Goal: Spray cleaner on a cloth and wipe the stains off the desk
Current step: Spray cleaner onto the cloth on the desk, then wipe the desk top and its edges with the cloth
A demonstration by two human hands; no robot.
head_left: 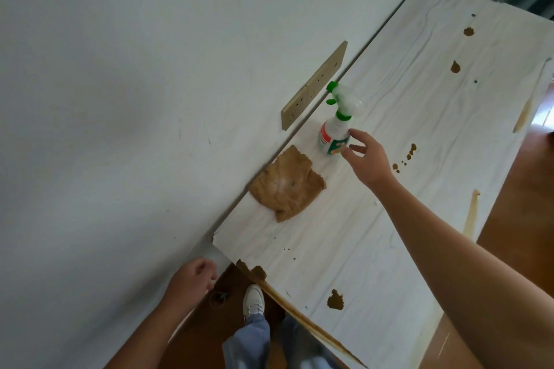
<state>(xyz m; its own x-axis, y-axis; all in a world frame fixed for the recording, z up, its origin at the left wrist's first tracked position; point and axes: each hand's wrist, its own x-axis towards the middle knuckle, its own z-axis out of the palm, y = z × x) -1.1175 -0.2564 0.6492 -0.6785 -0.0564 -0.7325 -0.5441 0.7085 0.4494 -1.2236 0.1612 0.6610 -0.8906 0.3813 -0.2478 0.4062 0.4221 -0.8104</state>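
A white spray bottle point(333, 134) with a green trigger and a red and green label stands upright on the pale wood-grain desk point(389, 117), close to the wall. My right hand point(367, 159) is beside the bottle with fingers spread and relaxed, fingertips at its lower body, not gripping it. A crumpled tan cloth point(286, 187) lies flat on the desk just left of the bottle. Brown stains dot the desk, one near the front edge point(335, 299) and others far right point(455, 67). My left hand point(192, 278) hangs loosely curled below the desk corner, holding nothing.
A white wall point(135, 99) runs along the desk's far side, with a beige socket strip point(314, 85) mounted on it above the bottle. The desk's front edge shows worn brown wood. Below are a wooden floor, my white shoe point(253, 299) and jeans.
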